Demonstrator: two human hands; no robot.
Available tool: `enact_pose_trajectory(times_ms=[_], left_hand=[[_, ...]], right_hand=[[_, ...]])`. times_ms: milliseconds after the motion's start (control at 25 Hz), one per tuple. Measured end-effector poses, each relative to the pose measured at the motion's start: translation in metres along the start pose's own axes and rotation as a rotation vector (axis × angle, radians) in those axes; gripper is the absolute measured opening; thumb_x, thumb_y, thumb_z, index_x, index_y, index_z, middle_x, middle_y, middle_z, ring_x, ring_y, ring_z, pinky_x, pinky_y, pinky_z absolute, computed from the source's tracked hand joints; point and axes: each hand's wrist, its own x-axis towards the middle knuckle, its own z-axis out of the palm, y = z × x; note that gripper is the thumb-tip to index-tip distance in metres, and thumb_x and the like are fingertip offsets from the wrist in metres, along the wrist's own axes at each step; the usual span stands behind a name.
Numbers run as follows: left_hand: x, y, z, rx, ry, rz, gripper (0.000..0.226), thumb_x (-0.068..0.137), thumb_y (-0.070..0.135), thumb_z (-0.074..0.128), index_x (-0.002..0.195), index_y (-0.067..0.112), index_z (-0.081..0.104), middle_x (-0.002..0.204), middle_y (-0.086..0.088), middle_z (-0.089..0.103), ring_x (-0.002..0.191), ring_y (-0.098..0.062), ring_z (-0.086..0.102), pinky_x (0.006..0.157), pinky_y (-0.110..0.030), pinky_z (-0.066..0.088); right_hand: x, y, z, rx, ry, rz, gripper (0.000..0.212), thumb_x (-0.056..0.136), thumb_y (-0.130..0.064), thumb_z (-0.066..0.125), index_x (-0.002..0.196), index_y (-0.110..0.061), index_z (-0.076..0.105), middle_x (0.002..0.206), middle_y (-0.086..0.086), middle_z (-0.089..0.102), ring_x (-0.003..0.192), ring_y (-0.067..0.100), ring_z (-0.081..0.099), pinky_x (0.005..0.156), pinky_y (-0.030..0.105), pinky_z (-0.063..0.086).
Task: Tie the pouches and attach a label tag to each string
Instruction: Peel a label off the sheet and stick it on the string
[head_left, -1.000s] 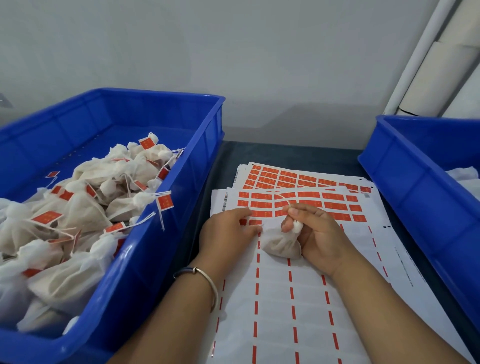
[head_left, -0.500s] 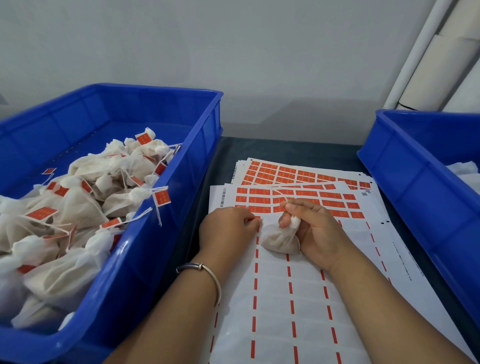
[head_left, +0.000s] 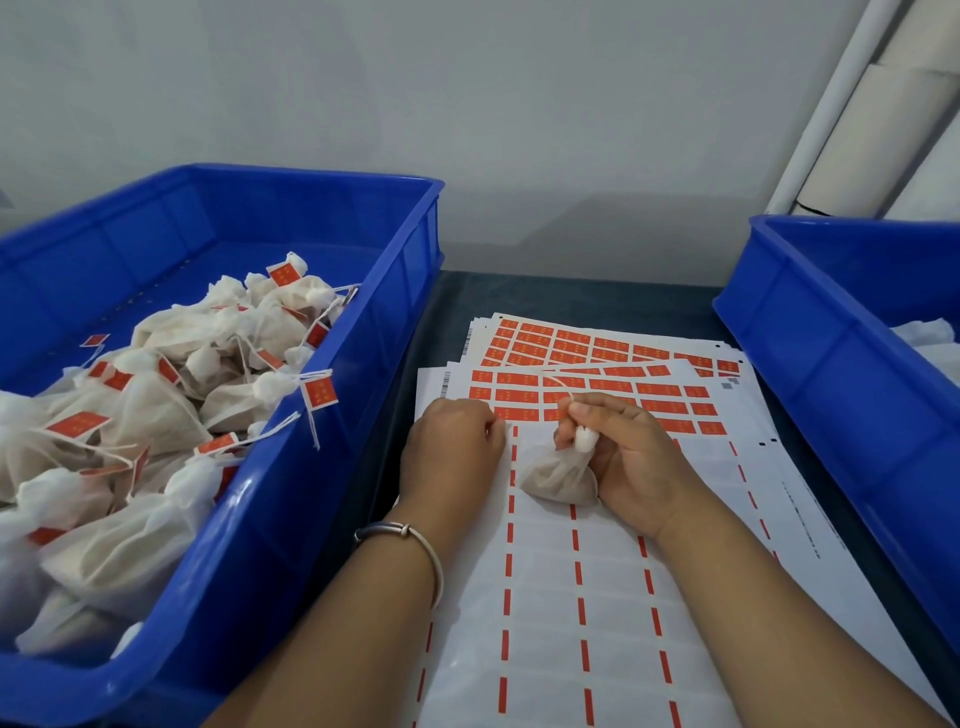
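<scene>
A dark table (head_left: 571, 301) stands against a plain pale grey wall (head_left: 467, 104); white tubes (head_left: 852, 104) lean in the far right corner; a blue plastic bin (head_left: 291, 499) sits at the left and a second blue bin (head_left: 831, 374) at the right, with something white showing at its edge.

The left bin is heaped with soft, gauzy white pouches (head_left: 156, 405), each gathered at the neck and trailing thin string with a small orange tag; between the bins lie overlapping white label sheets (head_left: 597, 597), glossy, ruled by orange dashes where stickers are gone, with rows of rectangular orange labels (head_left: 670, 389) left at the far end.

The left hand (head_left: 457, 452), with a thin metal bangle (head_left: 410, 545) on its wrist, rests knuckles-up on the top sheet, fingers curled under at the nearest row of labels; whether they pinch one cannot be told.

The right hand (head_left: 623, 457) holds one small rounded pouch (head_left: 563, 478) that sits on the sheet between the hands; thumb and forefinger pinch its bunched neck, the other fingers curl beside it, and its string (head_left: 558, 383) rises from the pinch across the labels.
</scene>
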Motion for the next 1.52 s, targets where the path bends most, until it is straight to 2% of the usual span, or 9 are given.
enact_pose_trajectory(times_ms=[200, 400, 520, 600, 720, 880, 1040, 1240, 1520], left_hand=[[0.004, -0.001, -0.009, -0.342, 0.171, -0.296, 0.014, 0.097, 0.029, 0.045, 0.084, 0.028, 0.051, 0.08, 0.015, 0.047, 0.067, 0.001, 0.049, 0.048, -0.006, 0.033], [-0.006, 0.011, -0.028, -0.575, 0.447, -0.239, 0.017, 0.097, 0.029, 0.044, 0.082, 0.033, 0.049, 0.08, 0.02, 0.052, 0.075, -0.002, 0.056, 0.057, -0.007, 0.038], [-0.014, 0.024, -0.033, -0.777, 0.294, -0.254, 0.02, 0.096, 0.027, 0.046, 0.079, 0.033, 0.054, 0.071, 0.014, 0.06, 0.074, 0.007, 0.059, 0.052, -0.004, 0.042], [-0.019, 0.033, -0.033, -0.933, 0.149, -0.299, 0.018, 0.096, 0.023, 0.047, 0.084, 0.029, 0.061, 0.072, 0.011, 0.065, 0.072, 0.003, 0.063, 0.054, -0.006, 0.045], [-0.024, 0.042, -0.034, -1.019, 0.016, -0.337, 0.019, 0.096, 0.022, 0.048, 0.087, 0.026, 0.065, 0.074, 0.013, 0.068, 0.074, -0.004, 0.067, 0.062, -0.013, 0.051], [-0.027, 0.049, -0.037, -1.096, -0.089, -0.391, 0.022, 0.096, 0.025, 0.048, 0.085, 0.028, 0.066, 0.076, 0.014, 0.07, 0.08, -0.009, 0.068, 0.073, -0.02, 0.051], [-0.028, 0.053, -0.04, -1.145, -0.17, -0.427, 0.018, 0.095, 0.03, 0.049, 0.089, 0.029, 0.067, 0.082, 0.014, 0.072, 0.093, -0.014, 0.066, 0.081, -0.028, 0.05], [-0.031, 0.057, -0.046, -1.187, -0.204, -0.374, 0.02, 0.094, 0.034, 0.049, 0.086, 0.033, 0.068, 0.086, 0.017, 0.072, 0.091, -0.008, 0.067, 0.072, -0.018, 0.048], [-0.033, 0.059, -0.049, -1.2, -0.272, -0.33, 0.031, 0.095, 0.034, 0.046, 0.079, 0.041, 0.071, 0.09, 0.019, 0.071, 0.094, -0.007, 0.066, 0.088, -0.028, 0.047]], right_hand=[[-0.005, -0.006, 0.005, -0.017, 0.075, -0.013, 0.014, 0.078, -0.025, 0.065, 0.075, -0.028, 0.078, 0.085, -0.006, 0.074, 0.079, 0.01, 0.071, 0.061, 0.023, 0.055], [-0.01, -0.018, 0.008, -0.249, 0.136, -0.156, 0.016, 0.059, -0.04, 0.067, 0.071, -0.035, 0.076, 0.085, -0.02, 0.072, 0.083, 0.002, 0.069, 0.064, 0.019, 0.055], [-0.015, -0.023, 0.012, -0.405, 0.12, -0.266, 0.015, 0.061, -0.046, 0.064, 0.069, -0.036, 0.072, 0.083, -0.024, 0.07, 0.086, -0.002, 0.067, 0.068, 0.015, 0.054], [-0.018, -0.026, 0.016, -0.489, 0.092, -0.348, 0.004, 0.073, -0.039, 0.065, 0.073, -0.036, 0.068, 0.078, -0.029, 0.068, 0.084, -0.007, 0.064, 0.063, 0.009, 0.051], [-0.02, -0.029, 0.016, -0.57, 0.062, -0.445, 0.017, 0.084, -0.02, 0.066, 0.077, -0.036, 0.065, 0.071, -0.031, 0.066, 0.08, -0.007, 0.064, 0.06, 0.003, 0.046], [-0.024, -0.037, 0.016, -0.638, 0.032, -0.477, 0.021, 0.087, -0.02, 0.062, 0.079, -0.039, 0.063, 0.074, -0.028, 0.065, 0.083, -0.01, 0.061, 0.066, 0.002, 0.046], [-0.026, -0.042, 0.018, -0.705, 0.023, -0.539, 0.022, 0.086, -0.021, 0.064, 0.079, -0.041, 0.063, 0.081, -0.021, 0.061, 0.089, -0.003, 0.057, 0.072, 0.005, 0.047], [-0.028, -0.045, 0.022, -0.704, 0.05, -0.576, 0.02, 0.083, -0.025, 0.067, 0.076, -0.043, 0.063, 0.082, -0.022, 0.059, 0.088, 0.0, 0.057, 0.07, 0.005, 0.046], [-0.03, -0.045, 0.023, -0.638, 0.111, -0.536, 0.018, 0.083, -0.022, 0.068, 0.075, -0.036, 0.064, 0.095, -0.017, 0.054, 0.091, 0.005, 0.055, 0.068, 0.001, 0.044]])
